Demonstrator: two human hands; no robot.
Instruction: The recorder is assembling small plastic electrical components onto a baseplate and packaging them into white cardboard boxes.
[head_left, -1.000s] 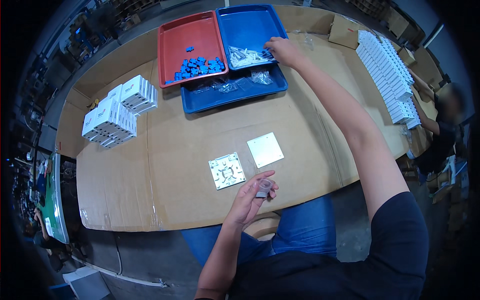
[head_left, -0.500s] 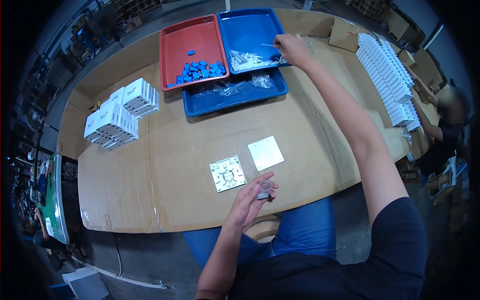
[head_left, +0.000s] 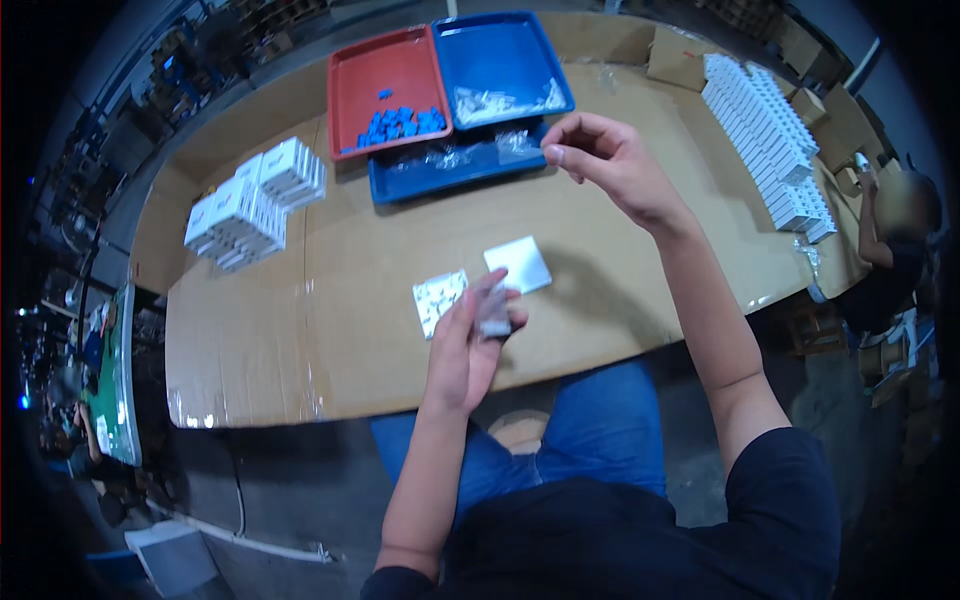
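Note:
My left hand (head_left: 460, 345) is over the near part of the cardboard-covered table. Its fingers are closed on a small clear plastic bag (head_left: 493, 312), blurred, with contents I cannot make out. Just beyond lies a square white plastic base (head_left: 437, 298) with moulded parts inside, partly behind my fingers. To its right is a flat square white cover (head_left: 520, 263). My right hand (head_left: 615, 170) is raised near the right end of the lower blue tray, thumb and forefinger pinched together; whatever they hold is too small to tell.
A red tray (head_left: 385, 75) holds blue plastic pieces (head_left: 402, 124). The upper blue tray (head_left: 495, 50) contains white slender parts (head_left: 500, 103), and clear bags lie in the lower blue tray (head_left: 400, 183). White boxes (head_left: 240, 205) stand left; long white stacks (head_left: 765, 140) stand right, near another person (head_left: 880, 230).
My right hand has come back from the upper blue tray toward me, where it held a thin pale piece. The left hand has moved slightly forward and left with the bag.

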